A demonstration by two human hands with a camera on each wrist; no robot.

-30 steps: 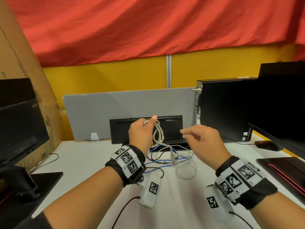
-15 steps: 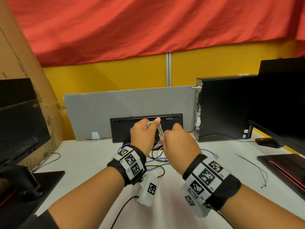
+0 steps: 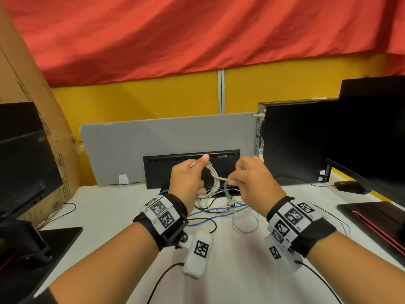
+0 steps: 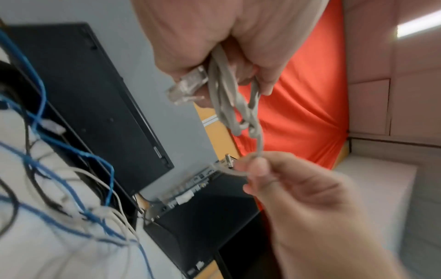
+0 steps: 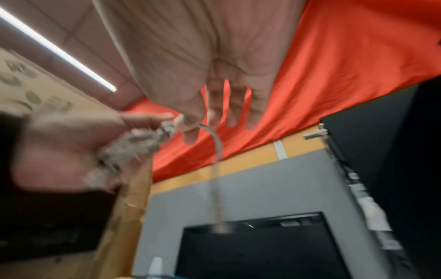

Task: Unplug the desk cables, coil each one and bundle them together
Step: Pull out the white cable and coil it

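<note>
My left hand (image 3: 188, 179) grips a coil of grey network cable (image 3: 213, 178) above the desk, thumb up over the loops. In the left wrist view the coil (image 4: 229, 102) hangs from the fist, a clear plug (image 4: 188, 85) sticking out beside it. My right hand (image 3: 247, 183) pinches the cable's loose tail (image 3: 226, 179) between thumb and forefinger; the tail (image 5: 218, 143) drops from the pinch to its plug (image 3: 229, 201). Blue cables (image 3: 210, 212), a white cable loop (image 3: 244, 224) and thin black wires lie tangled on the white desk (image 3: 230, 270) below the hands.
A black keyboard (image 3: 175, 170) leans on a grey divider (image 3: 153, 145) behind the hands. A black PC tower (image 3: 291, 139) and monitor (image 3: 372, 128) stand right, another monitor (image 3: 24, 163) and a cardboard box (image 3: 32, 95) left. A laptop (image 3: 377, 220) lies front right.
My right hand came in from the right to the coil, then drew back a little to the right, now pinching the cable's tail. The left hand stayed holding the coil.
</note>
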